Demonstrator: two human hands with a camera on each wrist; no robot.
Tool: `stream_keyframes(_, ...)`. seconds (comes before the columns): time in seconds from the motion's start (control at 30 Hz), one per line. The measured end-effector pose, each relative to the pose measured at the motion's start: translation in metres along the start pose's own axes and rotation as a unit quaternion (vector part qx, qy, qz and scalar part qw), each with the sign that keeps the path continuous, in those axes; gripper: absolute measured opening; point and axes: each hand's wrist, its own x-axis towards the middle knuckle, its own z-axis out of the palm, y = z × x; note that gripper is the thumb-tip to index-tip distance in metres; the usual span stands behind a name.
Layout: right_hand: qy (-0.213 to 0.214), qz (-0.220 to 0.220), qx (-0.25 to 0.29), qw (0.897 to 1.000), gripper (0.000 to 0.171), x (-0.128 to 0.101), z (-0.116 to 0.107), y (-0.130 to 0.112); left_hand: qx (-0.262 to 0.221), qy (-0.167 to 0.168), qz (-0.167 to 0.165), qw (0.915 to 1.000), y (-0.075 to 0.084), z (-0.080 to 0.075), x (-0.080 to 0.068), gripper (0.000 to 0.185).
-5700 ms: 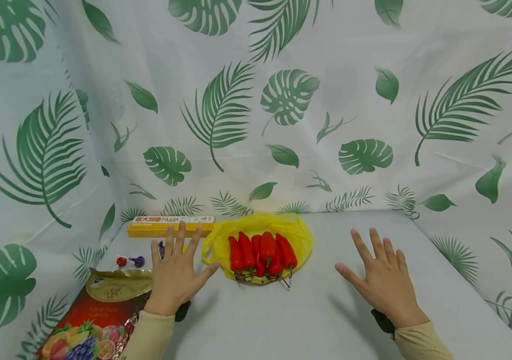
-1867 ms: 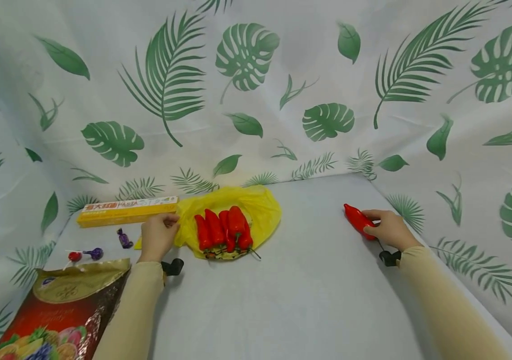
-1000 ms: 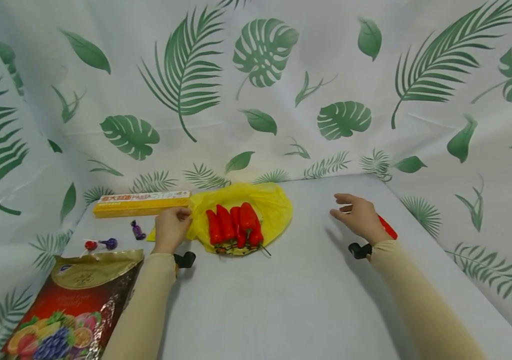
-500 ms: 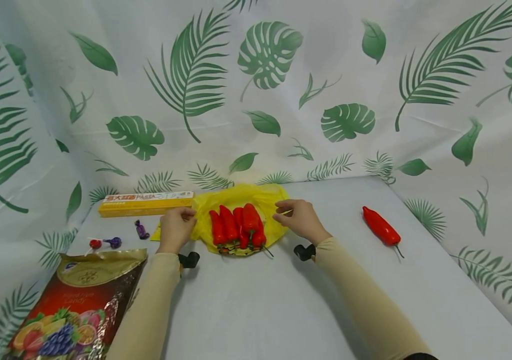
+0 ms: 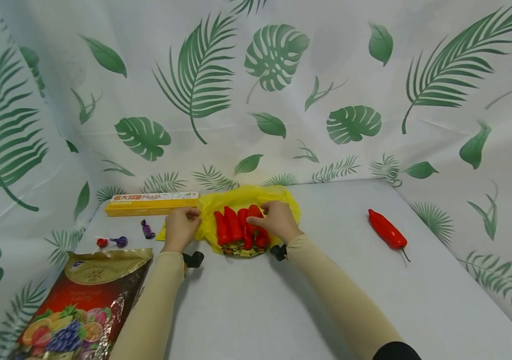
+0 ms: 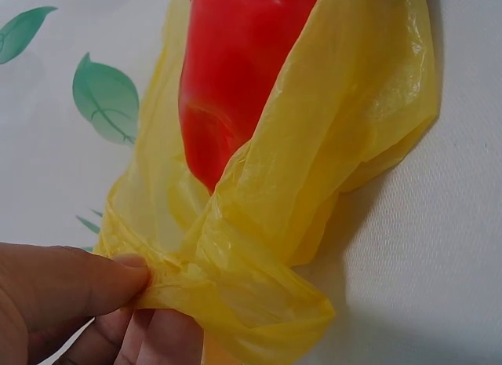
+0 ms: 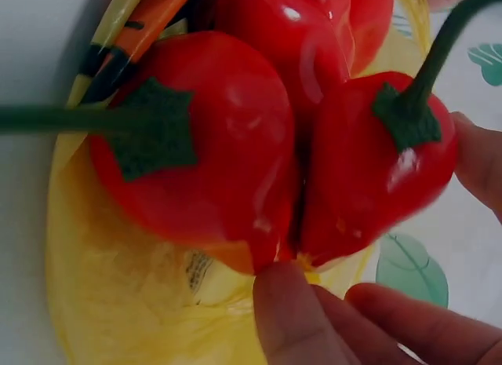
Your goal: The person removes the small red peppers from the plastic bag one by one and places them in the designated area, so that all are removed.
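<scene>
A yellow plastic bag (image 5: 211, 200) lies at the back of the table with several red peppers (image 5: 233, 225) on it. My left hand (image 5: 181, 231) pinches the bag's left edge between thumb and fingers, plain in the left wrist view, where the bag film (image 6: 314, 145) folds beside a pepper (image 6: 235, 74). Over the peppers' right side, my right hand (image 5: 279, 221) has thumb and fingers on either side of the uppermost red pepper (image 7: 376, 177); its green stem points up in the right wrist view. Another pepper (image 7: 212, 137) sits against it. A single red pepper (image 5: 387, 230) lies apart at the right.
Behind my left hand is a yellow pasta box (image 5: 152, 204). A purple-wrapped candy (image 5: 147, 229), a red lollipop (image 5: 102, 242) and a purple lollipop (image 5: 121, 242) lie at the left. A large candy bag (image 5: 80, 305) covers the front left. Leaf-print cloth (image 5: 256, 100) stands behind the table.
My left hand has taken hold of the bag's edge. My right hand laid one pepper down at the right, let go, and moved left to another pepper on the bag.
</scene>
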Motion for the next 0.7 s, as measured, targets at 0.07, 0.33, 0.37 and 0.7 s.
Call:
stream_keyframes(0.07, 0.001, 0.0, -0.009, 1.0, 0.053, 0.001, 0.001, -0.002, 0.002, 0.0, 0.001, 1.0, 0.0, 0.0, 0.0, 0.018)
stream_keyframes(0.33, -0.002, 0.002, -0.015, 1.0, 0.057, 0.0, 0.003, -0.005, 0.006, 0.002, 0.005, 1.0, 0.001, 0.0, -0.001, 0.018)
stream_keyframes(0.37, -0.004, 0.003, -0.015, 1.0, 0.06, 0.0, 0.003, -0.007, 0.006, 0.002, 0.006, 1.0, 0.001, 0.0, -0.001, 0.018)
stream_keyframes(0.7, 0.0, 0.008, -0.033, 0.999, 0.037, -0.003, 0.008, -0.02, 0.008, 0.001, 0.008, 0.9999, 0.001, 0.003, -0.001, 0.017)
